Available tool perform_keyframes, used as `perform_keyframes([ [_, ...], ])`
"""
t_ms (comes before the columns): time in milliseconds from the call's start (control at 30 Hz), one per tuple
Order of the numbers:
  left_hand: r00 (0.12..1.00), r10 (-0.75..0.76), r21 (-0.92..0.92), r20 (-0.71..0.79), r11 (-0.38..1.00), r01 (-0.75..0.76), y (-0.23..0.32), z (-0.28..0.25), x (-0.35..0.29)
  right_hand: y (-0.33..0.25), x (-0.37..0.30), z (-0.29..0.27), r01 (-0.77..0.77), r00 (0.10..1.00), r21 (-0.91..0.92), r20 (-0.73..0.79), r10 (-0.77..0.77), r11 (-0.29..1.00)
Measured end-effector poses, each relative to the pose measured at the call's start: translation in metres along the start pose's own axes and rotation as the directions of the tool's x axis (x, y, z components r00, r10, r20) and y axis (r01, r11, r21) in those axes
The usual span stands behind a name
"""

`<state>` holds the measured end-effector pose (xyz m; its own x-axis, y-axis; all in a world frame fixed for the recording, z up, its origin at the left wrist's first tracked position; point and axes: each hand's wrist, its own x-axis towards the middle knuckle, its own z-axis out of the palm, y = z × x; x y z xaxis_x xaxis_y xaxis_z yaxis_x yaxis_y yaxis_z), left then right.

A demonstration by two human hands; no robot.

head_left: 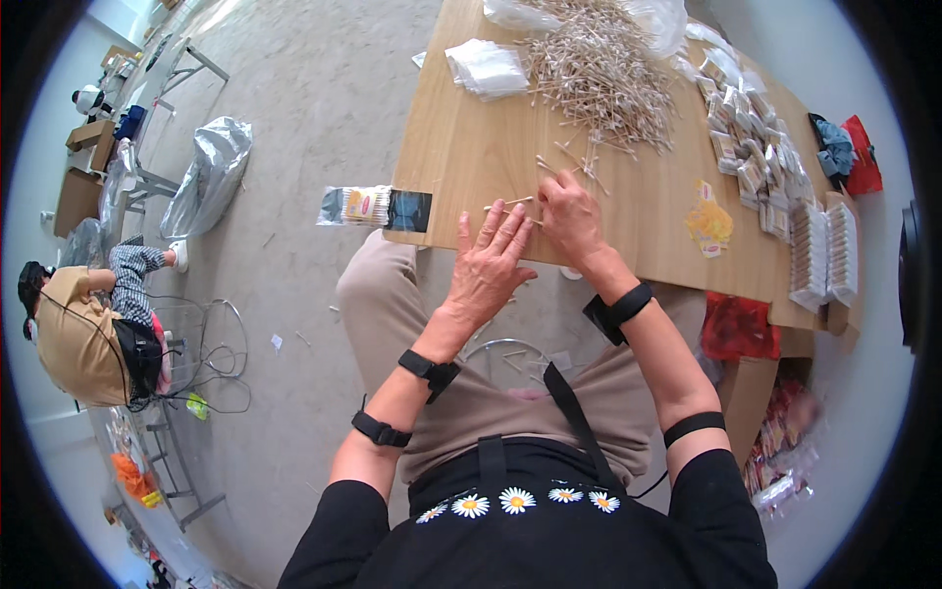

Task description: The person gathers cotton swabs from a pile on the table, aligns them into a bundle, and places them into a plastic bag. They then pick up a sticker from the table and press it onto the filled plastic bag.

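My left hand [491, 267] lies palm down at the table's near edge, fingers stretched and apart. A few cotton swabs [510, 203] lie by its fingertips, between it and my right hand. My right hand [571, 218] is curled close beside it, its fingers closed on cotton swabs [546, 164] that poke out past the knuckles. How many it holds is hidden. Farther back is a large loose heap of cotton swabs [601, 74]. To the left, a clear pack of cotton swabs [361, 205] with a dark strip [408, 211] reaches past the table's edge.
Clear plastic bags [488, 68] lie at the table's far left. Yellow printed cards [708, 221] are scattered on the right, before piled swab packs [751, 147] and stacked packs [810, 257]. A seated person [88, 334] is across the floor, near a silver bag [208, 177].
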<state>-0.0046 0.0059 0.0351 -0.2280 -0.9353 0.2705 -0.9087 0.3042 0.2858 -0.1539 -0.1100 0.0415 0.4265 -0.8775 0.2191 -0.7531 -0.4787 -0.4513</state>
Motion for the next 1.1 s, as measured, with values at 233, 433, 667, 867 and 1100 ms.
perform_keyframes([
  [233, 0.999, -0.046, -0.02, 0.019, 0.999, 0.046, 0.0, 0.002, -0.005, -0.016, 0.0, 0.004, 0.029, 0.995, 0.037, -0.092, -0.025, 0.999],
  [433, 0.997, -0.08, -0.006, -0.007, 0.997, 0.08, -0.001, 0.004, -0.008, -0.016, -0.003, 0.002, 0.008, 1.0, 0.042, -0.001, -0.008, 0.999],
  [667, 0.996, -0.094, -0.021, 0.008, 0.995, 0.094, 0.0, 0.002, -0.008, -0.019, -0.025, 0.005, 0.138, 0.987, 0.092, -0.093, -0.129, 0.986],
  [867, 0.999, -0.044, -0.041, 0.032, 0.998, 0.045, -0.005, -0.011, 0.004, 0.009, -0.005, -0.018, -0.134, 0.968, 0.035, -0.211, 0.139, 0.99],
  [1100, 0.997, 0.035, -0.032, 0.068, 0.999, -0.033, -0.008, 0.005, 0.018, 0.029, 0.01, -0.01, -0.202, 0.978, -0.079, -0.077, 0.196, 0.976],
])
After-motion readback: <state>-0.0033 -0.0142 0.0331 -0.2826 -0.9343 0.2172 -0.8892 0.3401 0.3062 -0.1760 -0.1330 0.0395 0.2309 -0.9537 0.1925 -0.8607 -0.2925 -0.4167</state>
